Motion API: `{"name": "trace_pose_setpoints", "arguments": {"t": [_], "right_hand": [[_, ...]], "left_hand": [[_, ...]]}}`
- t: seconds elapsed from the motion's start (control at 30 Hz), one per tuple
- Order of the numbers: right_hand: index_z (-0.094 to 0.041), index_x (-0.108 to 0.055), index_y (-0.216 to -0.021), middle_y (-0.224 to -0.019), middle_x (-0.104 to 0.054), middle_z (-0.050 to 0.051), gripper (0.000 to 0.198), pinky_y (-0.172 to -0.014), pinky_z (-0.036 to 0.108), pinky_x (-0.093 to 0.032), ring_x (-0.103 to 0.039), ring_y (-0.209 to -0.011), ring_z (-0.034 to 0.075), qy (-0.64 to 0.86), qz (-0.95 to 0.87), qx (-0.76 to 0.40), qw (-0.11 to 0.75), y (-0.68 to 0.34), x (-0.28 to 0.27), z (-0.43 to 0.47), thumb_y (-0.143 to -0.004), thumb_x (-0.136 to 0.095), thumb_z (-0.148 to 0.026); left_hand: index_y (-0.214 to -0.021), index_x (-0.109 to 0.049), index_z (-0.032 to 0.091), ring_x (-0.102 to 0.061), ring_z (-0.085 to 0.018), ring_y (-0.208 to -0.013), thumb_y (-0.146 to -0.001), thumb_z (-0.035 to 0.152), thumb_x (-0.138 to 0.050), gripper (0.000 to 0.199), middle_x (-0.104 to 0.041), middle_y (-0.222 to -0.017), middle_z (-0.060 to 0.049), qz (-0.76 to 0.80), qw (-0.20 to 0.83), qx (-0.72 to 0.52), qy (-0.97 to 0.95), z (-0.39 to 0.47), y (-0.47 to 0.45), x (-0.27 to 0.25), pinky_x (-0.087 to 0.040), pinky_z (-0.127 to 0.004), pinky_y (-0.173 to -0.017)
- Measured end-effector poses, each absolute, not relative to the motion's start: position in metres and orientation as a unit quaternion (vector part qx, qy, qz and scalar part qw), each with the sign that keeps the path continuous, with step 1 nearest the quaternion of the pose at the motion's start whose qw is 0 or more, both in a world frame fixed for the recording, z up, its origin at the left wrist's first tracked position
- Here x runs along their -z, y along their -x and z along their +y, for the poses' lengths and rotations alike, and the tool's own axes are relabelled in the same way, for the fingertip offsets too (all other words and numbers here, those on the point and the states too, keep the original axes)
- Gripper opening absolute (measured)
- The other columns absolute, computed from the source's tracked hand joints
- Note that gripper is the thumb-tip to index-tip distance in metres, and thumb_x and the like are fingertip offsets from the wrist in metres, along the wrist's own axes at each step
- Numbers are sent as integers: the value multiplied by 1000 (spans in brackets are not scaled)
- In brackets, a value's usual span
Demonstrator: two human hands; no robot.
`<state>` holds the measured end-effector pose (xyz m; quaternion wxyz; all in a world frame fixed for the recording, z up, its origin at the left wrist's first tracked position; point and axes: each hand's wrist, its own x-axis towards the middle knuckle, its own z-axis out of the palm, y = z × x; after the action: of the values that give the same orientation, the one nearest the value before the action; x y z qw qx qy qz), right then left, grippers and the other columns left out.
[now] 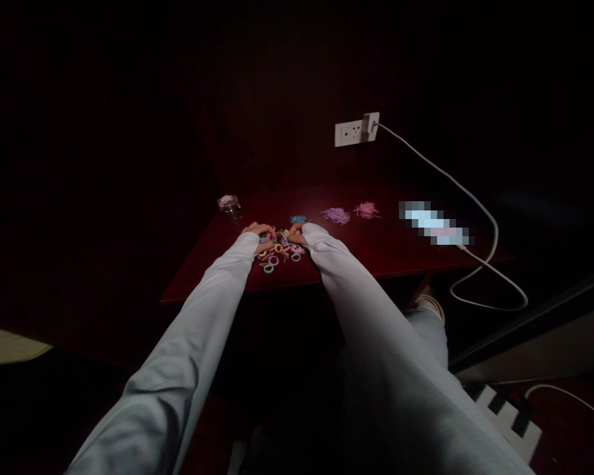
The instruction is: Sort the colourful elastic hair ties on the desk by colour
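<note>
Mixed pile of hair ties (pixel 278 249) sits near the surface (pixel 386 254) front edge, between both hands. Should be light, soft, stretchy, tangle-prone; pinch one ring by its band. Too jumbled to count. Left hand (pixel 259 231) and right hand (pixel 297 234): fingers curled in at the pile, can't tell if either grips a tie. Further out: 1 blue clump (pixel 297 219), 1 purple clump (pixel 335 216), 1 pink clump (pixel 367 210), 1 clear jar (pixel 230 207), 1 charger (pixel 370 124).

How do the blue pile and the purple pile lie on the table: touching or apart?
Apart: the head view shows a strip of dark-red tabletop between the blue pile and the purple pile.
</note>
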<state>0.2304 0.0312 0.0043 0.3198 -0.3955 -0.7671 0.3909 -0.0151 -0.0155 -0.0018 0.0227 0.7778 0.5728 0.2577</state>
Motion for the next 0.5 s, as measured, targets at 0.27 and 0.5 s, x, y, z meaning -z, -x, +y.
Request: {"name": "trace_pose_setpoints", "arguments": {"t": [0.27, 0.5], "right_hand": [[-25, -63, -79, -66, -58, -4, 39, -60, 32, -33, -48, -64, 14, 392, -755, -427, 305, -231, 0, 30, -83, -88, -56], [-25, -63, -80, -70, -59, -4, 29, -63, 32, -36, -51, -65, 15, 405, -757, -418, 297, -230, -5, 30, -85, -88, -38]], "left_hand": [[-96, -81, 27, -68, -28, -110, -87, 31, -72, 13, -84, -111, -2, 570, 33, -270, -776, -14, 14, 3, -50, -42, -107], [-98, -79, 26, -67, -28, -110, -91, 33, -69, 15, -82, -109, -4, 555, 20, -285, -781, -13, 15, 1, -51, -41, -106]]}}
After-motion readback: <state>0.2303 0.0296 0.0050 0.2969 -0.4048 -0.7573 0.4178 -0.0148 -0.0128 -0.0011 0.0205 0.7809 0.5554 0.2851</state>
